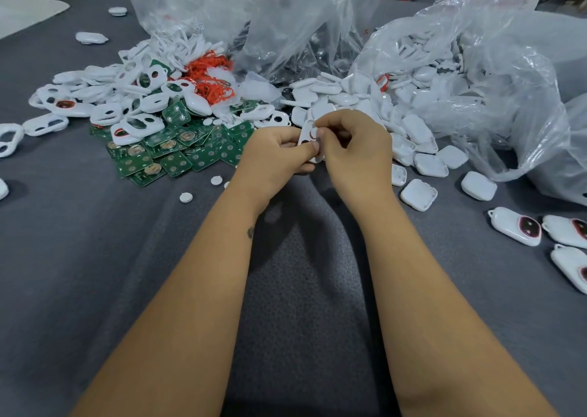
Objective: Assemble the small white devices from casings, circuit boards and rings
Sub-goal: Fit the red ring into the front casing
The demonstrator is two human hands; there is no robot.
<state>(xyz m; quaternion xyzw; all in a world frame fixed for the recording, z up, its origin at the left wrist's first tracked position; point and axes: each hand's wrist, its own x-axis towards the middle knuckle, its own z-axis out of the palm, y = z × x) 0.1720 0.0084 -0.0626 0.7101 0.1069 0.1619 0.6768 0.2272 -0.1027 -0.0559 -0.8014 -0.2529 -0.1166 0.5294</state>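
Head view. Both hands meet at mid-bench, just near of the piles. Left hand [279, 149] grips a white casing [307, 137] from the left, thumb on its face. Right hand [352, 143] has its fingers curled in at the casing's upper right, pinching at it; a trace of red shows there, so I judge a ring is being seated in a front shell, though what the fingertips hold is too small to tell. I take the left as the steadying hand and the right as the working one, held up off the bench so the opening faces me.

Stock is laid out in an arc within reach, which looks deliberate:
- Front shells [127, 98] with cut-outs, far left: too many and too overlapped to count.
- Green boards [178, 149], a heap left of the hands: dozens, not countable.
- Red rings [212, 79], a tangle behind the boards: uncountable.
- Plain back shells [419, 130], spilling from a clear bag [495, 76] on the right: dozens.
- Small white discs [185, 197] loose on the grey bench [127, 257]: two plain near the left wrist, a third half hidden by it.
- Finished units [516, 226] at near right, set apart from raw stock: three in frame, two cut off by the edge.
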